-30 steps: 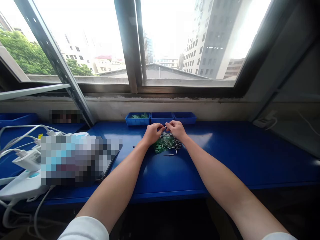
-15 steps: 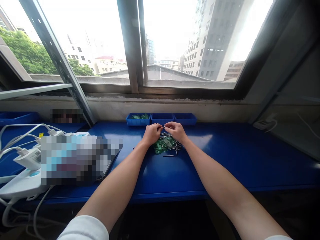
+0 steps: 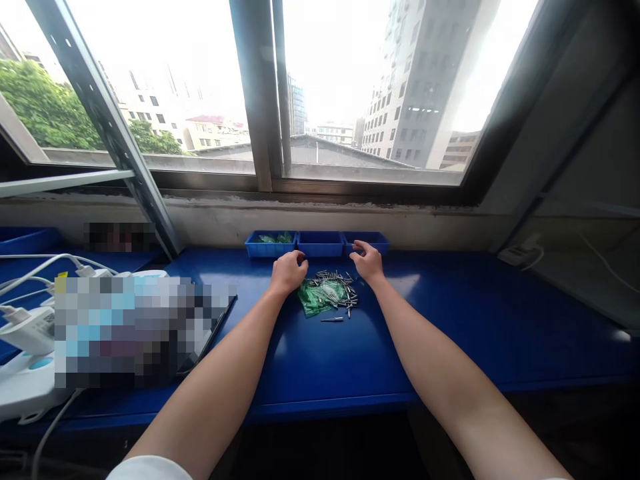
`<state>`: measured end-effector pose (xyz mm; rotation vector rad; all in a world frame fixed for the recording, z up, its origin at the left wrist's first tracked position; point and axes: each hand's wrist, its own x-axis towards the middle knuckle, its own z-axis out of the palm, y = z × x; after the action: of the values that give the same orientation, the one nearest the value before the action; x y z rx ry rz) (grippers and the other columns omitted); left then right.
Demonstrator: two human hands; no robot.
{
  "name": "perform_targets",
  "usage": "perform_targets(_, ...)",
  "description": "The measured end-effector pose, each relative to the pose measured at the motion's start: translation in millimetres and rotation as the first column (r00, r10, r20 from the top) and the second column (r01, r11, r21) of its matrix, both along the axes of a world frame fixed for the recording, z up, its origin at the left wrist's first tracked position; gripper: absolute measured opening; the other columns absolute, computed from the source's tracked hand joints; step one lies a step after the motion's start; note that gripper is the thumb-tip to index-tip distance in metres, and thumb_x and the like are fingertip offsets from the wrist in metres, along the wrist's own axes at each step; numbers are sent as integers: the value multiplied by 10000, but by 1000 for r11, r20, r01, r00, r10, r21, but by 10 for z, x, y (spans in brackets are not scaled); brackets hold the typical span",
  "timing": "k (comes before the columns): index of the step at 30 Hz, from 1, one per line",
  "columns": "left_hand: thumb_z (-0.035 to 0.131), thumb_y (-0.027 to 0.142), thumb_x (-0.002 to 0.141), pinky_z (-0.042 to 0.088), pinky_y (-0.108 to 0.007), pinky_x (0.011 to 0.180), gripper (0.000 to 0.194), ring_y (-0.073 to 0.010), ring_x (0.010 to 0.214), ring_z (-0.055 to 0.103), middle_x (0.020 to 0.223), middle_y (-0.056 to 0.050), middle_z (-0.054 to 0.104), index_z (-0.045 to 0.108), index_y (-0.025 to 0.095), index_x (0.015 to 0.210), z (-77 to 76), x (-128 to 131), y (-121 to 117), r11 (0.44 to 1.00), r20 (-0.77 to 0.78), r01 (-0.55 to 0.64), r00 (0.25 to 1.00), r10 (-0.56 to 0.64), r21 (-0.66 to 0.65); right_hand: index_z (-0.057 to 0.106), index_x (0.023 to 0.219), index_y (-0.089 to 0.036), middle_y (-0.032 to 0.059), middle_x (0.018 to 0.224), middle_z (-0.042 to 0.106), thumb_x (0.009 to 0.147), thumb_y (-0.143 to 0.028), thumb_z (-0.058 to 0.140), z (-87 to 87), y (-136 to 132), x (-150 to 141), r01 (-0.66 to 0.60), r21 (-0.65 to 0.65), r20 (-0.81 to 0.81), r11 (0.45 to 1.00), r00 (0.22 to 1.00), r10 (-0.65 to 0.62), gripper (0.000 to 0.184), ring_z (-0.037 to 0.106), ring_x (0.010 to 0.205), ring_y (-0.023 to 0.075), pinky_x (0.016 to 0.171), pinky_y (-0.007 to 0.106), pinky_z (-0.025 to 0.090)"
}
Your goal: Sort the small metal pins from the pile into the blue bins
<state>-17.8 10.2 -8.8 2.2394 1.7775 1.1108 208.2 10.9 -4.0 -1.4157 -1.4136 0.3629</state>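
Loose blind rivets [image 3: 349,298], silver with thin stems, lie heaped around and on a crumpled green plastic bag [image 3: 316,299]. One separate rivet [image 3: 332,319] rests nearer the table's front edge. To the left of the pile, my left hand [image 3: 289,272] is half curled, with a small gap at the thumb and nothing visible in it. My right hand [image 3: 369,263] is at the front of the right-hand blue bin [image 3: 379,244], thumb and forefinger apart. A small pale streak shows by its fingertips; I cannot tell what it is.
A blue bin [image 3: 254,249] with green bags inside and a middle blue bin [image 3: 320,251] line the back of the blue table [image 3: 465,313]. On the left are a white power strip [image 3: 25,383] with cables and a pixelated object [image 3: 125,327]. A metal post [image 3: 113,133] slants up beside the window.
My hands have moved apart from their meeting point above the pile. The left went left and slightly down; the right shifted to the right-hand bin. The view has also shifted slightly.
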Motion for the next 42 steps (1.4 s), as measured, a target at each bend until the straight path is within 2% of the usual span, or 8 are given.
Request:
perform_targets(13, 489, 267, 770, 482, -287, 731, 205, -212, 799, 626, 842, -55, 695, 674, 198, 824, 60, -8, -50, 999, 45, -46, 998, 45, 3, 542, 1239, -150, 82, 1181, 592, 657, -238, 543, -2, 77, 91, 75, -39, 106, 996, 992, -71, 589, 412, 1157, 279, 985, 388, 364)
perform_targets(18, 492, 265, 769, 482, -280, 732, 197, -204, 790, 627, 834, -49, 696, 672, 203, 816, 41, 0, -32, 1000, 40, -18, 999, 18, 0, 344, 1384, -164, 113, 1097, 581, 619, -245, 574, -67, 119, 119, 5, -142, 145, 990, 989, 16, 803, 417, 1167, 279, 945, 399, 393)
perform_targets(24, 493, 271, 767, 477, -277, 726, 194, -203, 801, 622, 841, -48, 691, 666, 202, 820, 25, 4, -9, 1000, 19, 2, 1000, -2, -2, 152, 1449, -190, 111, 1207, 519, 601, -202, 561, -103, 76, 111, -33, -81, 130, 996, 991, 44, 941, 454, 1134, 254, 933, 380, 404)
perform_targets(28, 492, 280, 766, 478, -290, 739, 222, -217, 826, 620, 884, -63, 688, 671, 192, 864, 14, 12, -2, 999, -2, 32, 999, -33, -7, 386, 1356, -159, 110, 1267, 517, 632, -207, 553, -104, 40, 66, -53, -13, 201, 999, 978, 55, 745, 455, 1135, 270, 912, 372, 416)
perform_targets(31, 483, 272, 769, 478, -290, 770, 247, -224, 860, 621, 916, -65, 692, 687, 195, 884, -4, 17, 12, 997, -37, 68, 997, -70, -47, 652, 1024, -170, 68, 1009, 659, 675, -221, 542, -100, 23, 4, -139, -58, 285, 989, 947, 150, 369, 563, 956, 226, 844, 335, 448)
perform_targets(33, 474, 258, 771, 472, -291, 800, 264, -229, 890, 619, 937, -64, 694, 696, 202, 903, -22, 23, 27, 992, -65, 92, 993, -98, -82, 691, 831, -185, 47, 863, 682, 702, -241, 542, -100, 9, -47, -208, -133, 329, 969, 913, 241, 204, 595, 827, 192, 774, 303, 463)
perform_targets(38, 455, 240, 781, 427, -330, 887, 307, -247, 982, 579, 1037, -76, 666, 701, 220, 964, -66, 66, 47, 976, -122, 155, 977, -174, -152, 703, 831, -209, 57, 884, 670, 726, -334, 576, -99, -26, -167, -271, -143, 454, 952, 836, 307, 207, 583, 869, 209, 757, 300, 456)
perform_targets(42, 422, 334, 817, 358, -406, 948, 317, -278, 1098, 491, 1105, -47, 626, 697, 301, 973, -88, 103, 22, 965, -146, 160, 970, -193, -209, 691, 713, -194, 64, 847, 662, 740, -257, 530, -54, -27, -179, -191, -78, 450, 979, 869, 205, 176, 591, 789, 187, 728, 285, 454)
